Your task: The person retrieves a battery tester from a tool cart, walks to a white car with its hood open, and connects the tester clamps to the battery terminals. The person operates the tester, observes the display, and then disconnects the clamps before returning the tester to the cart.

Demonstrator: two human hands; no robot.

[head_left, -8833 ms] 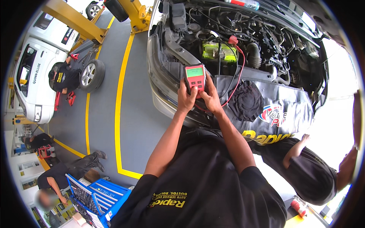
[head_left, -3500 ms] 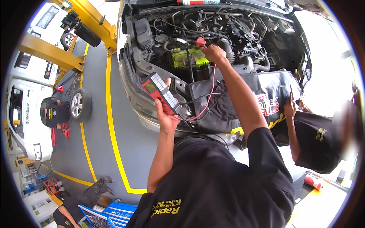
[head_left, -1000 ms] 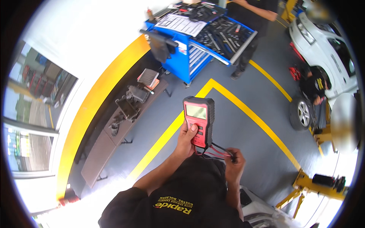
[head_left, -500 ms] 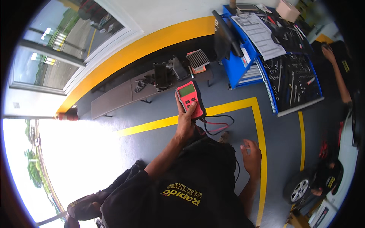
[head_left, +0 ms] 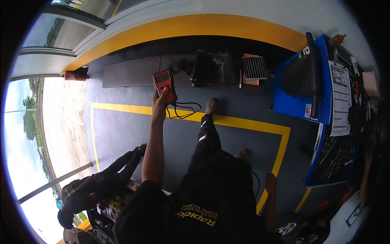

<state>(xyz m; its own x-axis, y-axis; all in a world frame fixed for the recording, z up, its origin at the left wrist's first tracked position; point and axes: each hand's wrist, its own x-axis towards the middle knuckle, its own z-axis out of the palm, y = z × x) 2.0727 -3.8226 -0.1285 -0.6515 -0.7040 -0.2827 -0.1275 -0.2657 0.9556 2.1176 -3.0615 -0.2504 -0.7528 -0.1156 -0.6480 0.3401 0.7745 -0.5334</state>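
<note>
A red handheld tester with a grey screen, buttons and dark edges is in my left hand. My thumb lies on its front, and the fingers wrap behind it. Red and black test leads loop out from its lower end to the right. That arm reaches forward over the floor, in front of the bench. My right hand hangs low at my right side, over the yellow floor line. It is dim and small there, so its fingers cannot be made out.
Dark housings and a pleated air filter lie on the bench. At right stands a blue tool cart with papers and an open tool drawer. A person in dark clothes is at lower left, beside an engine bay. A white car is lower right.
The view has swung right and the bench is nearer. My left hand, still holding the tester, is further left in the picture. My right hand, its fingers apart before, has dropped lower.
</note>
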